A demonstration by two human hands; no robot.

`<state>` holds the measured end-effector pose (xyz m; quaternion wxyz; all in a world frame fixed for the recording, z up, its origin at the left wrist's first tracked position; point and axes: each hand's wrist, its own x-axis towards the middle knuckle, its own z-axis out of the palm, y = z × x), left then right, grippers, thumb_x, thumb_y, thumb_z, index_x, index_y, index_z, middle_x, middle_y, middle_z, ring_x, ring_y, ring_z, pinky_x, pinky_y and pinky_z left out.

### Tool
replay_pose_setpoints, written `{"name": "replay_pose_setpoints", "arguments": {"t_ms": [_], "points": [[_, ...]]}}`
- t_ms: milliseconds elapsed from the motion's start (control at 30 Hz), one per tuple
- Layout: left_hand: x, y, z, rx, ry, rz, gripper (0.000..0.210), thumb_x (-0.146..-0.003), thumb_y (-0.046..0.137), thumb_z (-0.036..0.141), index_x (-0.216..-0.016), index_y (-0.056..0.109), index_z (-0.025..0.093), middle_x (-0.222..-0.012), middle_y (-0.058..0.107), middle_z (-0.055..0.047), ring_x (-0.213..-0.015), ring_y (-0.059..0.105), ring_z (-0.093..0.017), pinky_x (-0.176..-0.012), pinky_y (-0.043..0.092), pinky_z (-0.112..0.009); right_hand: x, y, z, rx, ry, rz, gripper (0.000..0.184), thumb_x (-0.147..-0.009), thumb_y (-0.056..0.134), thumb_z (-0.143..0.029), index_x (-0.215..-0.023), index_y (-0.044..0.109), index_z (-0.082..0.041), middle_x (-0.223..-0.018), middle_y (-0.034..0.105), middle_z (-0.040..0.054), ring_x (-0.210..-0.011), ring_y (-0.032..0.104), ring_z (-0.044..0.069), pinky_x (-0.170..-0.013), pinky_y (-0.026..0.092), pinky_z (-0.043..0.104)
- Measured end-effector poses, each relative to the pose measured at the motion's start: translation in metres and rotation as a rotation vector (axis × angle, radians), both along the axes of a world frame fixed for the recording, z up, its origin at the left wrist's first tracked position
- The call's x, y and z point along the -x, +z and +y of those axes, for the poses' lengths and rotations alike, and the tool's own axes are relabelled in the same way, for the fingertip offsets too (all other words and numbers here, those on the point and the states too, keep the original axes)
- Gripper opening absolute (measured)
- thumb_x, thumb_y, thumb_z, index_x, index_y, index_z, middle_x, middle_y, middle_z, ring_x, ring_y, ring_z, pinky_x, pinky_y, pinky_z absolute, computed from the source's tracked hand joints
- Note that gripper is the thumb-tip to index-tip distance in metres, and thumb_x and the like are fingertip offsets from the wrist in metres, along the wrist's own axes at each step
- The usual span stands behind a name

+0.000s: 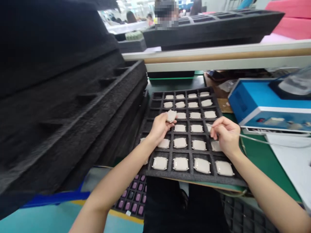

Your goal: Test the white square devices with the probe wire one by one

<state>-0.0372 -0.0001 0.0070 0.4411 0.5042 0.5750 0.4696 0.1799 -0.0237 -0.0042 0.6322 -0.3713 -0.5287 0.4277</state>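
Observation:
My left hand (pixel 160 127) pinches a small beige watch-case-shaped piece (pixel 171 116) between thumb and fingers, raised over the left middle of a black foam tray (pixel 191 176). The tray's square pockets hold several similar beige pieces (pixel 180 164). My right hand (pixel 225 134) is closed above the tray's right side. From it a thin pale tube (pixel 264 141) runs off to the right; the end inside my fingers is mostly hidden. Beneath the right hand lies another beige piece (pixel 215 146), partly covered.
Tall stacks of black foam trays (pixel 116 94) crowd the left. At right stands a blue box device (pixel 264 100) beside white paper (pixel 291 161). A shelf edge (pixel 218 61) crosses behind. Lower left, another tray holds purple pieces (pixel 134 195).

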Motion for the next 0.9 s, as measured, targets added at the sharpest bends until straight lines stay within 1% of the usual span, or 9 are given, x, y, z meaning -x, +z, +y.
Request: {"name": "replay_pose_setpoints", "arguments": {"t_ms": [133, 267, 467, 633, 700, 767, 800, 867, 900], "points": [[0.047, 0.011, -0.004, -0.064, 0.15, 0.361, 0.02, -0.087, 0.044, 0.022, -0.1, 0.057, 0.016, -0.1, 0.066, -0.01, -0.081, 0.062, -0.019, -0.078, 0.05, -0.034, 0.0, 0.002, -0.002, 0.009, 0.022, -0.004, 0.008, -0.067, 0.053, -0.01, -0.063, 0.057, -0.016, -0.044, 0.056, -0.0026, -0.032, 0.041, 0.008, -0.035, 0.03, 0.019], [0.072, 0.005, -0.015, -0.062, 0.152, 0.699, 0.016, -0.08, 0.05, 0.015, -0.092, 0.061, 0.017, -0.097, 0.066, -0.01, -0.103, 0.054, -0.028, -0.097, 0.037, -0.044, 0.0, 0.005, -0.006, 0.01, 0.027, -0.031, 0.007, -0.066, 0.053, -0.011, -0.063, 0.057, -0.016, -0.044, 0.056, -0.0023, -0.033, 0.042, 0.008, -0.036, 0.031, 0.019], [0.088, -0.006, -0.006, -0.044, 0.0, 0.938, 0.022, -0.084, 0.043, 0.016, -0.081, 0.064, 0.019, -0.082, 0.067, -0.007, -0.087, 0.06, -0.025, -0.087, 0.044, -0.041, 0.002, 0.006, -0.006, 0.052, 0.049, -0.051, 0.005, -0.065, 0.052, -0.013, -0.063, 0.056, -0.016, -0.044, 0.056, -0.0025, -0.033, 0.042, 0.008, -0.036, 0.03, 0.018], [0.078, -0.004, -0.008, -0.176, -0.001, 1.015, 0.022, -0.081, 0.045, 0.01, -0.091, 0.063, 0.015, -0.104, 0.063, -0.011, -0.102, 0.055, -0.025, -0.096, 0.04, -0.041, 0.001, 0.004, -0.004, 0.081, 0.057, -0.075, 0.005, -0.065, 0.053, -0.013, -0.063, 0.056, -0.016, -0.044, 0.055, -0.0027, -0.034, 0.041, 0.007, -0.036, 0.031, 0.018], [0.066, 0.009, -0.034, -0.243, 0.03, 1.028, 0.025, -0.08, 0.048, 0.009, -0.101, 0.06, 0.012, -0.114, 0.058, -0.015, -0.111, 0.05, -0.025, -0.1, 0.037, -0.042, 0.001, 0.002, -0.002, 0.092, 0.056, -0.08, 0.004, -0.065, 0.053, -0.014, -0.063, 0.056, -0.017, -0.044, 0.055, -0.0027, -0.034, 0.042, 0.008, -0.037, 0.031, 0.018], [0.056, 0.035, -0.08, -0.327, -0.061, 1.033, 0.026, -0.081, 0.049, 0.01, -0.104, 0.058, 0.014, -0.113, 0.059, -0.012, -0.111, 0.051, -0.023, -0.1, 0.039, -0.038, 0.0, -0.001, 0.0, 0.113, 0.05, -0.084, 0.004, -0.065, 0.054, -0.014, -0.063, 0.056, -0.017, -0.044, 0.055, -0.0027, -0.034, 0.042, 0.008, -0.037, 0.031, 0.018], [0.054, 0.054, -0.109, -0.375, -0.171, 1.031, 0.022, -0.082, 0.051, 0.012, -0.101, 0.06, 0.019, -0.106, 0.064, -0.007, -0.105, 0.055, -0.019, -0.097, 0.043, -0.034, -0.001, -0.002, 0.001, 0.127, 0.046, -0.085, 0.003, -0.064, 0.054, -0.015, -0.063, 0.056, -0.017, -0.045, 0.055, -0.0027, -0.035, 0.042, 0.008, -0.037, 0.031, 0.018], [0.059, 0.101, -0.169, -0.656, -0.625, 0.962, 0.028, -0.085, 0.047, 0.013, -0.108, 0.059, 0.023, -0.097, 0.069, -0.004, -0.094, 0.061, -0.017, -0.089, 0.049, -0.03, -0.003, -0.003, 0.002, 0.157, 0.043, -0.092, 0.002, -0.064, 0.055, -0.016, -0.063, 0.056, -0.018, -0.045, 0.055, -0.0024, -0.035, 0.042, 0.008, -0.037, 0.031, 0.019], [0.065, 0.126, -0.196, -0.633, -0.598, 0.97, 0.029, -0.085, 0.048, 0.016, -0.111, 0.059, 0.026, -0.094, 0.07, -0.003, -0.091, 0.063, -0.017, -0.086, 0.051, -0.029, -0.003, -0.003, 0.002, 0.171, 0.044, -0.098, 0.001, -0.064, 0.056, -0.018, -0.063, 0.056, -0.019, -0.045, 0.055, -0.002, -0.036, 0.042, 0.009, -0.037, 0.031, 0.02]]}}
